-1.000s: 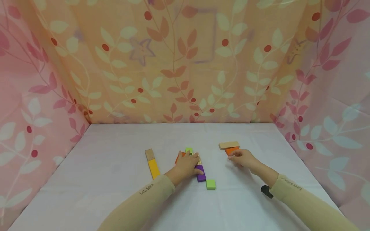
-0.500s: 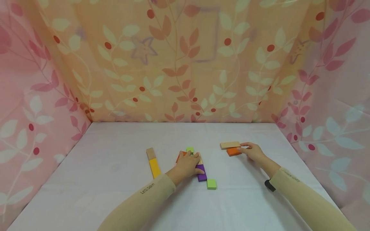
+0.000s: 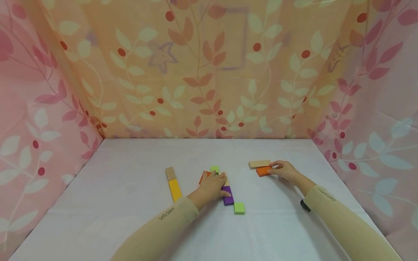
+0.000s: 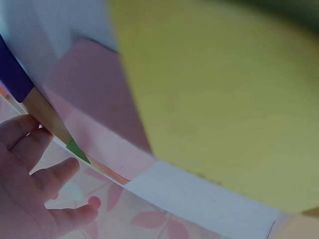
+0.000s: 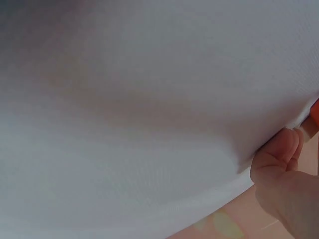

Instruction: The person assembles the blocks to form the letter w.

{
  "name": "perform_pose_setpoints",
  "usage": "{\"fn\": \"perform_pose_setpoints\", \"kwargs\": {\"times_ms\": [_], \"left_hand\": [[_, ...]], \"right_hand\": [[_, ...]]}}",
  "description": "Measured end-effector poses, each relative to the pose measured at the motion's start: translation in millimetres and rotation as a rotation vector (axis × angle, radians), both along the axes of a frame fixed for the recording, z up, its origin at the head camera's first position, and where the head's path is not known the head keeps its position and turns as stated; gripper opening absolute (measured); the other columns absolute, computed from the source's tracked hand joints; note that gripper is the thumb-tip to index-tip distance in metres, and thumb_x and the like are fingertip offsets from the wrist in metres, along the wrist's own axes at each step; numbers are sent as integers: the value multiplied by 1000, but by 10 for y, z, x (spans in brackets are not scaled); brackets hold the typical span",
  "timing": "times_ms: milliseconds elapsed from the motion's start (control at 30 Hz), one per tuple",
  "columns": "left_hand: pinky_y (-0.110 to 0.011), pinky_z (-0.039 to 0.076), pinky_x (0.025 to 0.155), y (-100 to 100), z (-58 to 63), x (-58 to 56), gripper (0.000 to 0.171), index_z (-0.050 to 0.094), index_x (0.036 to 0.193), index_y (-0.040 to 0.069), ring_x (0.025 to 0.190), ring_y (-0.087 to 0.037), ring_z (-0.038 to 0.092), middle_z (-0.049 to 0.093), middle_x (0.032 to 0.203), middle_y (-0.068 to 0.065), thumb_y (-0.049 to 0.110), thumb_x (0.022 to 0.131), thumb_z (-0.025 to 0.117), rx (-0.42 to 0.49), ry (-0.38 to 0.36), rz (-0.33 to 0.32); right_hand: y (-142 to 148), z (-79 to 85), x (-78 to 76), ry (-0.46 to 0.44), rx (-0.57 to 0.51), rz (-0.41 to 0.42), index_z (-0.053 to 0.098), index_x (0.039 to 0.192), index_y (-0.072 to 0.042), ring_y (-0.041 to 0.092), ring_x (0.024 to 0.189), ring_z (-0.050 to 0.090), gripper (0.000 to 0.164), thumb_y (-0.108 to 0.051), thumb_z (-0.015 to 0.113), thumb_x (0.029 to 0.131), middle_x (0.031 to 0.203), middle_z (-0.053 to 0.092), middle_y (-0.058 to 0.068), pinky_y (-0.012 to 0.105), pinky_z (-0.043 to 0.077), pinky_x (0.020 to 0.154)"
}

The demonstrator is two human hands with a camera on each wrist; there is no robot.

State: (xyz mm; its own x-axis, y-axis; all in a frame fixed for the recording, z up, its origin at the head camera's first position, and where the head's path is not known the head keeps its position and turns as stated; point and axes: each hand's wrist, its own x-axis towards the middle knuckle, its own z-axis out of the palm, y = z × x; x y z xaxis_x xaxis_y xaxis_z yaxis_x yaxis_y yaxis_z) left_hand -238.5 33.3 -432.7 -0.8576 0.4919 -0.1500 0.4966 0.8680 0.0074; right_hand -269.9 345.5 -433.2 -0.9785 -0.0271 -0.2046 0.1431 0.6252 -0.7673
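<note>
In the head view my left hand (image 3: pixel 210 186) lies over a cluster of blocks, fingers spread. Around it show a purple block (image 3: pixel 227 199), a pale striped wooden block (image 3: pixel 226 179), a green block (image 3: pixel 214 169) and an orange-red block (image 3: pixel 203 177). A pink block (image 4: pixel 94 104) also appears in the left wrist view, beside the wooden one. My right hand (image 3: pixel 286 172) holds the right end of an orange block (image 3: pixel 262 172) between thumb and fingertips. A plain wooden block (image 3: pixel 259 164) lies along its far side. The right wrist view shows bent fingers by the orange block (image 5: pixel 315 112).
Left of the cluster, a tan block (image 3: pixel 170 173) and a yellow block (image 3: pixel 175 189) lie end to end. A light green square block (image 3: pixel 239 208) sits at the purple block's near end. White cloth (image 3: pixel 130 156) covers the table; patterned curtains (image 3: pixel 209 72) surround it.
My right hand moved right along the orange block to its end, and the thumb has come onto it. The block has turned slightly against the wooden one. My left hand stays put.
</note>
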Motion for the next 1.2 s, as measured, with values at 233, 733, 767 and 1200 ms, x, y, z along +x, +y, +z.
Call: {"fn": "perform_pose_setpoints", "kwargs": {"times_ms": [233,733,767,1200], "left_hand": [[-58,24,110,-29,-76,-53,78,46,146,19,139,-27,37,42,151,6,65,84,57,8,23,0],[-58,25,110,-69,18,-9,79,47,146,17,139,-28,35,41,151,6,63,83,59,12,18,8],[-58,25,110,-70,22,-4,79,47,145,17,139,-28,35,42,151,5,63,82,59,15,18,5],[-59,26,109,-21,-3,35,78,48,145,18,138,-27,38,44,149,5,63,83,60,16,20,-13]], "right_hand": [[-17,-4,-40,17,18,25,54,126,8,21,79,43,48,-18,72,89,97,50,15,30,38,66],[-15,-14,-115,36,33,40,56,123,7,20,77,46,46,-14,74,87,90,53,11,28,41,64],[-14,-13,-115,32,33,39,56,123,7,19,76,46,45,-15,73,87,90,52,10,28,40,64],[102,41,-243,-78,168,85,30,148,4,39,105,46,68,-36,56,99,134,37,40,46,43,87]]}}
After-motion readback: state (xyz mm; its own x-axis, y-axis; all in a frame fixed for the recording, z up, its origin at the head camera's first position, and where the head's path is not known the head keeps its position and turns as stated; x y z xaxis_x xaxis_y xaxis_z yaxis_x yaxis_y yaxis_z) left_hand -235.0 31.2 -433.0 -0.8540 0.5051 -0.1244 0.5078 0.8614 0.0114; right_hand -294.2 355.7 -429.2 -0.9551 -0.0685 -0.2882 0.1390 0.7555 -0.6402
